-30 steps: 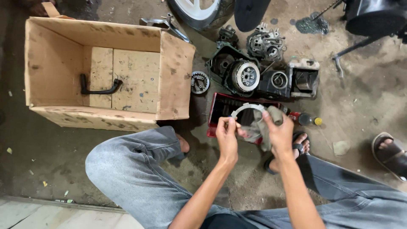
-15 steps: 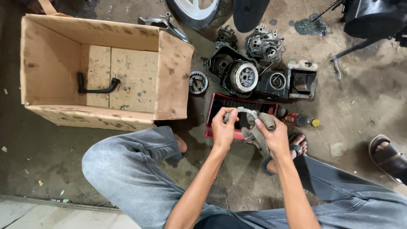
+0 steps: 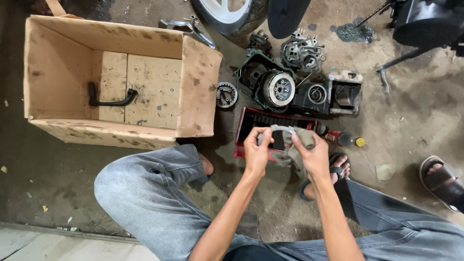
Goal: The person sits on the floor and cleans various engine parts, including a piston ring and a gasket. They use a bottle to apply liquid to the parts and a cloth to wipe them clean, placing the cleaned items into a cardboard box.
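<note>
Head view. An open brown cardboard box, rectangular with stained flaps, lies well to the left of and beyond the hands, and holds one bent black metal handle. One small red-labelled bottle with a yellow cap lies on its side just to the right of the hands; its print is too small to tell. One shallow red rectangular tray sits directly beyond and under the hands. The left hand pinches the rim of a thin grey metal ring between thumb and fingertips; the right hand is closed on a crumpled grey-green rag pressed against the ring's right side. The ring is thus held between both hands, above the near edge of the tray. Compared with half a second before, the hands hold the ring at much the same place over the tray, with the rag bunched lower against it. Beyond the hands lie one small toothed sprocket, one round clutch assembly in a dark engine casing, and one grey cylinder block. One white wheel rim stands at the far edge. Two sandalled feet show to the right: the person's own sandalled foot beside the right hand, and another person's sandalled foot well apart.
</note>
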